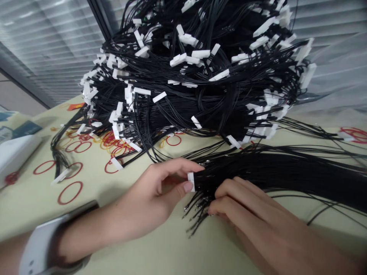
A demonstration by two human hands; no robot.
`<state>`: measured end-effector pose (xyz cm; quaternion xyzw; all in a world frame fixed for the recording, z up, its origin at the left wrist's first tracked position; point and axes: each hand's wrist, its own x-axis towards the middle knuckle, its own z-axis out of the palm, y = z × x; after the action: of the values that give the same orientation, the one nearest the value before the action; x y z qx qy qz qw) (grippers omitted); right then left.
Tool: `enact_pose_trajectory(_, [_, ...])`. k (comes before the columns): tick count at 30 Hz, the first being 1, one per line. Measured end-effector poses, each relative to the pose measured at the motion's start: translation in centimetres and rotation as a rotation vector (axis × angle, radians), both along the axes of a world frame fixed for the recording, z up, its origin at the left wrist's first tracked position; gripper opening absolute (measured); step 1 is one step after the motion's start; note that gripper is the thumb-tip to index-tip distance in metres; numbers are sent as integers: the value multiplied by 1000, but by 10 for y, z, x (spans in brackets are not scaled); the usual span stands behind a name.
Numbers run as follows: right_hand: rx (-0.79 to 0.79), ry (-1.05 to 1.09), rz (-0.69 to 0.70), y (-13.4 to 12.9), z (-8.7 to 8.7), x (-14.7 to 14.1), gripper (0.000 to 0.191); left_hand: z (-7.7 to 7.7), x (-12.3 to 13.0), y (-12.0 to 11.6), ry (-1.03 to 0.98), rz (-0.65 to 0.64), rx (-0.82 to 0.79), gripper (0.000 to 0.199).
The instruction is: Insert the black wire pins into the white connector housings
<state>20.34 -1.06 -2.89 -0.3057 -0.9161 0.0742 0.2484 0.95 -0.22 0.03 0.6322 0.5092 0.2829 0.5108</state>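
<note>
My left hand (151,191) pinches a small white plastic connector (191,181) between thumb and forefinger, at the end of a thick bundle of black wires (275,175). My right hand (243,202) lies over that bundle, its fingertips among loose wire ends with bare metal crimp terminals (197,209). Behind both hands rises a large heap of black wire harnesses (186,84), studded with several white connectors. Its lower edge comes close to my left fingers without touching them. The far end of the held bundle runs out of view at the right.
Red and orange rubber bands (70,193) lie scattered over the pale green table (200,248) at left and far right. A white box (17,156) and a blue printed card (26,130) sit at the left edge. Window blinds (48,46) stand behind the heap.
</note>
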Motion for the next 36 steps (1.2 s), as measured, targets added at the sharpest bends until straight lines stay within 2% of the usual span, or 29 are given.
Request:
enact_pose_trajectory(3, [-3, 18, -20, 1, 2, 0, 33, 0, 0, 1, -19, 14, -9, 22])
enact_pose_trajectory(7, [-186, 40, 2, 8, 4, -1, 15, 0, -1, 2, -32, 36, 4, 22])
enact_pose_trajectory(9, [-232, 46, 43, 9, 5, -1, 16, 0, -1, 3, -46, 45, 1, 21])
enact_pose_trajectory(13, [-158, 31, 1, 7, 7, 1, 18, 0, -1, 5, -94, 47, -18, 20])
enact_pose_trajectory(17, [-137, 178, -105, 6, 5, 2, 17, 0, -1, 5, -161, 21, -17, 18])
enact_pose_trajectory(22, [-135, 150, -204, 11, 3, 2, 14, 0, -2, 5, -125, 22, 2, 18])
enact_pose_trajectory(29, [-54, 118, -155, 9, 3, 1, 20, -2, 3, 1, -80, -14, -9, 20])
enact_pose_trajectory(36, [-64, 95, -95, 9, 3, -4, 20, -1, 5, 0, -76, -17, -2, 20])
